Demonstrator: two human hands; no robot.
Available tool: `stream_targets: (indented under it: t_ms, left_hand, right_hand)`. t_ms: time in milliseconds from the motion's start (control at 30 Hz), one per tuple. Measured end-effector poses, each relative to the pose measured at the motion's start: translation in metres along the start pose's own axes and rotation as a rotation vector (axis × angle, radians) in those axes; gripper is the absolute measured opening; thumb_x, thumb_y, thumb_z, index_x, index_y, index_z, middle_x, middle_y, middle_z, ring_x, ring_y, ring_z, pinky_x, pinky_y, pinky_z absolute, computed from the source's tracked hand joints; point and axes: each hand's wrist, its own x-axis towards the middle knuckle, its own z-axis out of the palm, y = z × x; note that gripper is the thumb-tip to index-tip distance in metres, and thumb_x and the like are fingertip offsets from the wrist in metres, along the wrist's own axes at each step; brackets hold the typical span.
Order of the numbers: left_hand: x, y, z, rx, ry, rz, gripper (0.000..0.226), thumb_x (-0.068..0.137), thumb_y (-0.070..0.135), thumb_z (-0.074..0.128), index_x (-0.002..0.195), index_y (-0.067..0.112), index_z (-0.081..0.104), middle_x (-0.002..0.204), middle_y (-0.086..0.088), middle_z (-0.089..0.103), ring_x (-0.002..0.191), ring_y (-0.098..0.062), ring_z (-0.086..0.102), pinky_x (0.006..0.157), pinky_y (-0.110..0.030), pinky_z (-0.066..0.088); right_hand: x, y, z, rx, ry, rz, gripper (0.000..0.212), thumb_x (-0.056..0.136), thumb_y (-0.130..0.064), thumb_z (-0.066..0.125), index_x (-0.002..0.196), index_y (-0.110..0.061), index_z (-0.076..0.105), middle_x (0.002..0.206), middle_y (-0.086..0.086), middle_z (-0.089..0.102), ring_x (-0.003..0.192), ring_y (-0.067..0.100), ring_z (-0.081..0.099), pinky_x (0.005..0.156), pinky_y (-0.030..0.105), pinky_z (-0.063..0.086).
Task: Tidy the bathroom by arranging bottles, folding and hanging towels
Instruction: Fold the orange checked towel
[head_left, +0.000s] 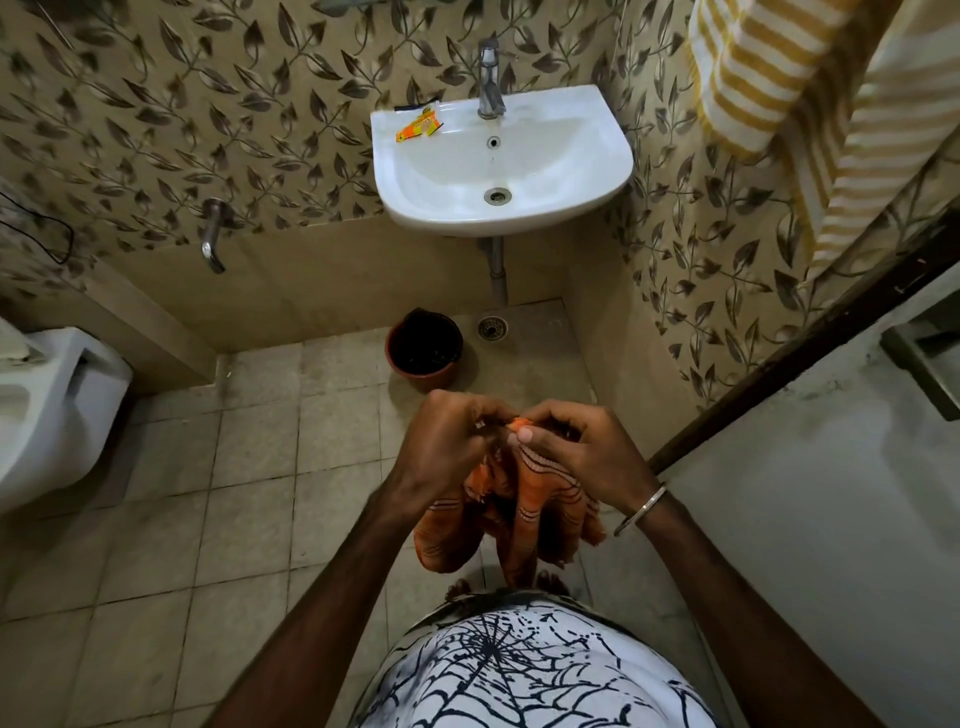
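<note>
Orange towel (524, 499) bunched, hanging in front of me above floor, not yet folded; I judge folding barely begun. Left hand (441, 447) fingers pinch top edge. Bucket (425, 345) under sink: inside dark, contents unclear. Sink (571, 171) rim carries orange packet (418, 127); no bottles seen. Right hand (576, 452) pinches same edge. Striped towel (779, 78) already hanging, far right.

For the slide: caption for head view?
Both hands, left and right, pinch an orange towel before the sink.

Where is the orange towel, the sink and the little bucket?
Orange towel (540, 499), head view: on the hanging striped cloth.
Sink (592, 171), head view: on its white right rim.
Bucket (415, 371), head view: on its brown front wall.
</note>
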Motion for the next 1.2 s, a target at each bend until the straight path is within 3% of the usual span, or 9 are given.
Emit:
stream_targets:
  t_ms: [133, 233, 367, 500, 600, 733, 833, 1000, 1200]
  left_hand:
    - [0.0, 0.001, -0.005, 0.053, 0.083, 0.004, 0.015, 0.08, 0.006, 0.077, 0.092, 0.015, 0.078, 0.087, 0.004, 0.077, 0.075, 0.004, 0.065, 0.065, -0.005, 0.049]
    - [-0.002, -0.002, -0.011, 0.002, 0.123, -0.04, 0.011, 0.08, 0.011, 0.078, 0.091, 0.014, 0.077, 0.086, 0.004, 0.076, 0.075, 0.001, 0.068, 0.066, -0.017, 0.057]
    - [-0.006, -0.01, -0.022, -0.045, 0.167, -0.095, 0.011, 0.079, 0.015, 0.079, 0.09, 0.015, 0.077, 0.081, 0.008, 0.074, 0.069, 0.002, 0.067, 0.064, -0.021, 0.058]
    - [-0.008, -0.022, -0.026, -0.038, 0.196, -0.164, 0.013, 0.078, 0.018, 0.081, 0.091, 0.017, 0.077, 0.083, 0.009, 0.074, 0.075, 0.0, 0.069, 0.069, -0.029, 0.06]
    - [-0.008, -0.022, -0.022, 0.014, 0.127, -0.207, 0.037, 0.077, 0.029, 0.08, 0.112, 0.02, 0.073, 0.106, 0.005, 0.075, 0.086, 0.0, 0.068, 0.076, -0.015, 0.052]
    - [-0.006, -0.004, -0.007, 0.048, -0.112, -0.065, 0.061, 0.075, 0.032, 0.081, 0.132, 0.021, 0.06, 0.109, -0.003, 0.074, 0.065, 0.01, 0.059, 0.064, -0.006, 0.043]
    - [-0.002, 0.002, 0.0, -0.001, -0.178, 0.01, 0.042, 0.08, 0.024, 0.078, 0.121, 0.021, 0.067, 0.106, 0.005, 0.075, 0.082, 0.003, 0.067, 0.071, -0.012, 0.053]
    - [0.004, 0.001, -0.004, 0.006, -0.098, -0.023, 0.015, 0.084, 0.016, 0.075, 0.099, 0.016, 0.076, 0.085, 0.006, 0.076, 0.068, 0.007, 0.064, 0.067, -0.018, 0.056]
    - [0.006, -0.006, -0.019, -0.038, 0.02, -0.093, 0.011, 0.08, 0.014, 0.077, 0.091, 0.015, 0.077, 0.087, 0.005, 0.076, 0.076, 0.005, 0.067, 0.067, -0.011, 0.053]
  right_hand:
    - [-0.005, 0.009, 0.001, -0.011, 0.027, 0.065, 0.017, 0.085, -0.039, 0.074, 0.089, -0.022, 0.075, 0.082, -0.001, 0.073, 0.075, 0.013, 0.068, 0.066, 0.03, 0.053]
    - [-0.009, 0.022, -0.002, -0.007, 0.033, 0.139, 0.013, 0.087, -0.033, 0.074, 0.078, -0.023, 0.074, 0.071, -0.002, 0.07, 0.065, 0.008, 0.064, 0.059, 0.024, 0.048]
    - [-0.014, 0.032, -0.006, 0.002, 0.041, 0.162, 0.012, 0.088, -0.026, 0.073, 0.077, -0.021, 0.075, 0.07, -0.006, 0.072, 0.066, 0.005, 0.065, 0.062, 0.022, 0.05]
    - [-0.011, 0.034, -0.008, -0.023, 0.058, 0.155, 0.011, 0.089, -0.023, 0.073, 0.083, -0.015, 0.077, 0.078, -0.004, 0.075, 0.073, 0.009, 0.069, 0.069, 0.032, 0.054]
    - [-0.008, 0.029, -0.008, -0.071, 0.037, 0.102, 0.01, 0.09, -0.024, 0.071, 0.085, -0.017, 0.076, 0.079, -0.004, 0.074, 0.077, 0.012, 0.07, 0.072, 0.036, 0.055]
    - [-0.001, 0.013, -0.002, -0.132, -0.048, -0.035, 0.006, 0.092, -0.021, 0.069, 0.09, -0.025, 0.074, 0.081, -0.009, 0.072, 0.078, 0.008, 0.068, 0.07, 0.025, 0.053]
    - [0.004, 0.006, 0.0, -0.127, -0.056, -0.064, 0.007, 0.092, -0.019, 0.069, 0.093, -0.018, 0.076, 0.085, -0.006, 0.073, 0.081, 0.009, 0.069, 0.073, 0.029, 0.055]
    - [-0.002, 0.006, -0.004, -0.03, -0.04, 0.024, 0.01, 0.087, -0.029, 0.074, 0.092, -0.021, 0.075, 0.082, -0.003, 0.073, 0.076, 0.009, 0.068, 0.066, 0.026, 0.052]
    - [-0.009, 0.028, -0.014, -0.097, -0.017, 0.114, 0.012, 0.087, -0.029, 0.074, 0.083, -0.017, 0.074, 0.074, -0.003, 0.071, 0.067, 0.003, 0.064, 0.061, 0.019, 0.049]
